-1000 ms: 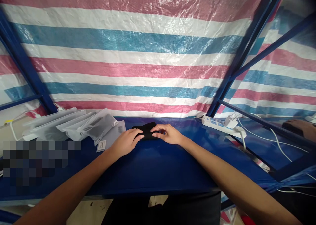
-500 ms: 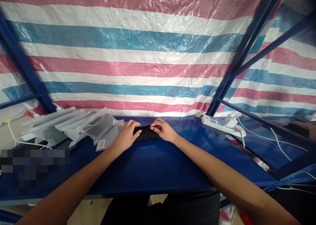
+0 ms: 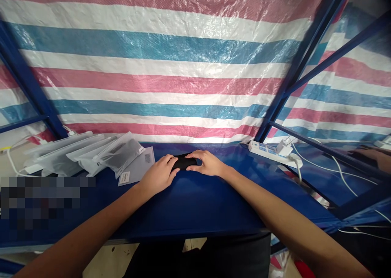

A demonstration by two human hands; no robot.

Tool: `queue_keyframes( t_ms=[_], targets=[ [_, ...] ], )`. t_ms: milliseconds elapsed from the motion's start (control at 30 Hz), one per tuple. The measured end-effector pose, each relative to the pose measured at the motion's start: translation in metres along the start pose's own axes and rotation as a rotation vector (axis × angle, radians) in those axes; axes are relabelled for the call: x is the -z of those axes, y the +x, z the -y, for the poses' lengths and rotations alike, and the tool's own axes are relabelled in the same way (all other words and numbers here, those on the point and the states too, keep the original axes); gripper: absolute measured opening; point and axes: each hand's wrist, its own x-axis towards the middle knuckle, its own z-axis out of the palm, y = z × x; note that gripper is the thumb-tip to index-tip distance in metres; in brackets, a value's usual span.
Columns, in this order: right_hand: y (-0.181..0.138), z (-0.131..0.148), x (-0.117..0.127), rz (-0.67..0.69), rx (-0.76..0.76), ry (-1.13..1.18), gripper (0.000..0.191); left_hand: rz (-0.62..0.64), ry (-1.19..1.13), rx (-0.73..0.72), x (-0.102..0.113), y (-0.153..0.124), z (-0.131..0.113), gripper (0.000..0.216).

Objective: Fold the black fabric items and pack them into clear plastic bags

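A small black folded item, like soft cloth or a pouch [image 3: 184, 163], lies at the middle of the blue tabletop, toward the back; its exact kind is not clear. My left hand [image 3: 161, 172] grips its left end, with the thumb in front and the fingers over the top. On the right end, my right hand [image 3: 205, 163] holds it between thumb and fingers, leaving a small gap inside the curve of the hand. Both hands cover the item's ends. Just left of my left hand lies a flat grey bag with a white label [image 3: 137, 168].
Several frosted zip bags [image 3: 117, 152] lean in a row at the back left. A white power strip [image 3: 265, 149] with plugs and cables sits at the back right. Blue metal posts [image 3: 279, 86] frame the shelf table [image 3: 195, 213], with a striped plastic sheet [image 3: 171, 82] behind.
My hands have closed in around the black item, which now looks shorter and more compact. My right hand has gone from pinching its top edge to holding its right end.
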Motion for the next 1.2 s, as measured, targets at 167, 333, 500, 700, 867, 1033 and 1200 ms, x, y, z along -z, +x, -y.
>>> queue_keyframes(
  t_ms=[167, 333, 500, 700, 867, 1033, 1200],
  targets=[
    [0.006, -0.007, -0.007, 0.042, -0.191, 0.423, 0.056, 0.08, -0.22, 0.074, 0.01, 0.007, 0.013, 0.043],
    [0.005, -0.008, -0.013, 0.068, -0.201, 0.491, 0.045, 0.061, -0.334, 0.135, 0.014, 0.004, 0.013, 0.041],
    [0.004, -0.004, -0.012, -0.054, -0.061, 0.132, 0.035, -0.066, -0.189, 0.031, 0.005, 0.003, 0.01, 0.029],
    [0.005, -0.004, -0.018, -0.033, 0.012, -0.073, 0.027, -0.003, -0.167, 0.046, 0.0, 0.004, 0.013, 0.03],
    [0.007, -0.01, -0.019, -0.016, -0.005, -0.079, 0.026, 0.006, -0.211, 0.075, 0.003, 0.004, 0.015, 0.029],
    [0.003, -0.007, -0.014, -0.013, -0.013, -0.004, 0.027, 0.015, -0.252, 0.074, 0.005, 0.001, 0.016, 0.031],
    [-0.005, -0.002, -0.01, 0.015, -0.021, 0.043, 0.056, -0.028, -0.341, 0.076, 0.007, -0.002, 0.015, 0.063]
  ],
)
